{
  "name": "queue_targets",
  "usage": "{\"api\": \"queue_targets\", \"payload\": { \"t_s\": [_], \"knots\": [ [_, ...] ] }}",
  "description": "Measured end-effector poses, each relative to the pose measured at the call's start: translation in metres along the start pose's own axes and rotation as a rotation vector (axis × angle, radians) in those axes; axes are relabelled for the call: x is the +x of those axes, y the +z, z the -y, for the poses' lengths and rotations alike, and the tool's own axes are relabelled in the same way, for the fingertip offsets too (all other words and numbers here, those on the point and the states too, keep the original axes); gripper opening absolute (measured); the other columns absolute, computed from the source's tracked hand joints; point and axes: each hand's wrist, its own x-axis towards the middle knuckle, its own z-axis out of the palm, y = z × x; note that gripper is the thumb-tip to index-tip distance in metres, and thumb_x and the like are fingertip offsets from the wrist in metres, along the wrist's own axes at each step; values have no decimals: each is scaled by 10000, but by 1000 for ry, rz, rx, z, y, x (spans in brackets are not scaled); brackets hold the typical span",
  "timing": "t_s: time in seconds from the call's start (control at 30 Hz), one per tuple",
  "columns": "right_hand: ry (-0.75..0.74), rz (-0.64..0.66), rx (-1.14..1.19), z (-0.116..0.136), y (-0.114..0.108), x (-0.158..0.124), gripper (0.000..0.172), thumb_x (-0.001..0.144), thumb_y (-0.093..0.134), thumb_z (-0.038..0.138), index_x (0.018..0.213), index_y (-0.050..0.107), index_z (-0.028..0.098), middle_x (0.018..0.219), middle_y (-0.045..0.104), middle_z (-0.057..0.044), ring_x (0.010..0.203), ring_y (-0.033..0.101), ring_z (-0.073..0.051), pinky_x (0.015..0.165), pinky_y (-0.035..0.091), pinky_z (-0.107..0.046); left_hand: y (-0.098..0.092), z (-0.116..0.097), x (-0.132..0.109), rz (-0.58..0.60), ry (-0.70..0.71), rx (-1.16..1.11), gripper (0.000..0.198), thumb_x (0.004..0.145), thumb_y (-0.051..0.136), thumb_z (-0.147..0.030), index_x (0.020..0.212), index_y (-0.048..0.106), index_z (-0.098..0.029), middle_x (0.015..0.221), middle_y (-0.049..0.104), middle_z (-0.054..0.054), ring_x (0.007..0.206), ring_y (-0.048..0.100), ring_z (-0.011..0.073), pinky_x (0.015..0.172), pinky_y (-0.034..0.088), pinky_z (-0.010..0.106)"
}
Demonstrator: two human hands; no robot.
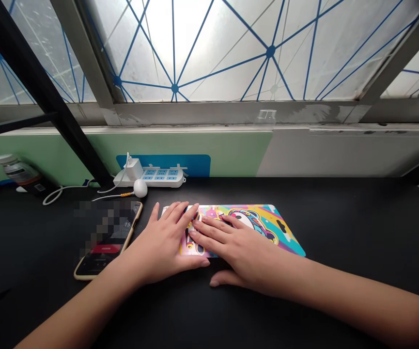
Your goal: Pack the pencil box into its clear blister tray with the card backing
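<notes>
A flat, colourful rectangular mat or case with cartoon figures (284, 230) lies on the black table; its exact kind I cannot make out. My left hand (171, 242) rests on its left end, fingers stretched out and thumb pointing right along the near edge. Across its middle lies my right hand (236, 245), palm down with the fingers extended toward the left hand. The fingertips of both hands nearly meet. Much of the printed surface is hidden under them.
A phone (111, 242) lies left of my left hand. Behind it are a white power strip (165, 178) with a plugged-in adapter, a round white object (140, 188) on a cable, and a tilted bottle (22, 172). A black post (64, 121) rises at the left.
</notes>
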Motion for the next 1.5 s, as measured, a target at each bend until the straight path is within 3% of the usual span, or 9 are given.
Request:
{"api": "queue_targets", "payload": {
  "t_s": [0.43, 0.7, 0.83, 0.9, 0.97, 1.03, 1.1, 1.33, 1.5],
  "knots": [
    [34, 22, 210, -12, -5, -18, 942, 850, 688, 653, 1609, 294, 257, 1652, 334, -110, 1533, 264, -360, 1221, 246, -585, 3, -4, 0, -15, -4, 2, 1049, 810, 516, -854, 1615, 281, -224, 1664, 320, 148, 1529, 263, 406, 1197, 100, 722],
    [114, 116, 275, -27, -11, -47, 907, 887, 576, 726, 1624, 175, 382, 1685, 240, -22, 1549, 191, -363, 1223, 211, -640, 3, -7, -1, 4, 24, -16, 1019, 832, 474, -859, 1623, 256, -255, 1677, 298, 128, 1519, 284, 395, 1196, 124, 719],
    [130, 103, 238, -28, -9, -51, 889, 904, 577, 701, 1627, 183, 367, 1687, 231, -31, 1552, 174, -360, 1230, 190, -638, 2, -4, -2, 41, 28, -61, 933, 903, 414, -811, 1640, 168, -294, 1709, 202, 113, 1551, 213, 370, 1201, 142, 693],
    [143, 81, 197, -27, -6, -50, 882, 915, 600, 657, 1630, 192, 340, 1685, 236, -43, 1552, 176, -358, 1231, 187, -638, 1, -1, -2, -3, -3, -80, 838, 967, 374, -733, 1642, 152, -289, 1700, 232, 124, 1542, 245, 361, 1192, 201, 665],
    [158, 56, 161, -26, -3, -48, 879, 922, 621, 617, 1632, 197, 319, 1683, 245, -54, 1551, 190, -354, 1228, 199, -638, -3, 3, -1, -106, -80, -95, 726, 1027, 339, -608, 1639, 171, -255, 1597, 424, 155, 1448, 412, 355, 1139, 328, 603],
    [155, 29, 140, -26, -1, -48, 881, 921, 636, 593, 1632, 196, 314, 1680, 258, -63, 1546, 216, -351, 1222, 215, -639, -7, 4, -1, -188, -182, -124, 643, 1054, 320, -475, 1632, 195, -222, 1355, 633, 147, 1219, 606, 335, 1018, 443, 522],
    [142, 8, 128, -26, 0, -48, 879, 919, 649, 572, 1630, 202, 313, 1675, 276, -72, 1539, 242, -353, 1215, 235, -639, -11, 2, 0, -183, -248, -212, 618, 1047, 333, -392, 1623, 202, -213, 1128, 711, 100, 973, 683, 298, 883, 487, 443],
    [137, -12, 92, -23, 1, -46, 873, 920, 662, 538, 1629, 214, 295, 1661, 312, -94, 1531, 259, -371, 1196, 259, -660, -5, -6, 1, -102, -217, -663, 509, 1018, 405, -365, 1505, 365, -219, 758, 580, -25, 665, 580, 189, 624, 414, 280],
    [138, 20, 112, -26, -4, -47, 862, 931, 628, 585, 1631, 202, 318, 1672, 283, -69, 1539, 245, -348, 1214, 257, -622, -3, -1, 3, -50, -226, -868, 477, 1011, 451, -383, 1464, 377, -253, 729, 524, -53, 620, 479, 154, 587, 388, 255]
  ]
}}
